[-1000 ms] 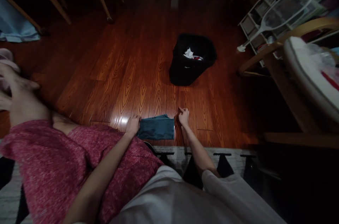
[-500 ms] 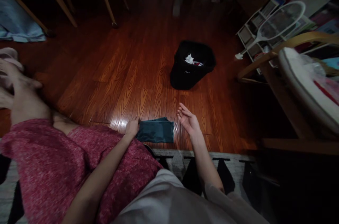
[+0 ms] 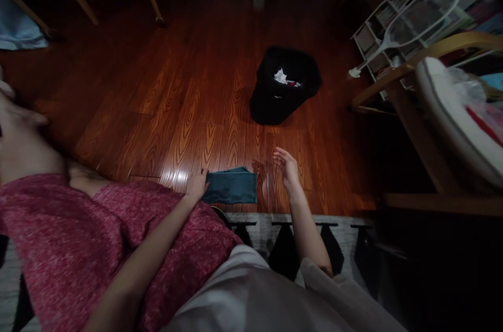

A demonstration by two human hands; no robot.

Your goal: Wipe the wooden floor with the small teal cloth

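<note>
A dark teal cloth (image 3: 231,187), folded into a flat rectangle, lies on the wooden floor just in front of my body. At its left edge is my left hand (image 3: 197,184), fingers curled and closed on the fabric. Its fingertips are partly hard to make out in the dim light. My right hand (image 3: 287,165) is held up to the right of the cloth, apart from it, with the fingers loosely spread and nothing in them.
A black bin (image 3: 285,91) with white crumpled paper inside stands ahead on the floor. To the right are a wooden chair (image 3: 408,75) with a cushion, a white racket (image 3: 387,44) and a shelf. A patterned rug (image 3: 259,232) lies beneath me.
My right hand has moved slightly right, away from the cloth. My left hand stays at the cloth's left edge. The view has tipped down a little, with the room shifting upward.
</note>
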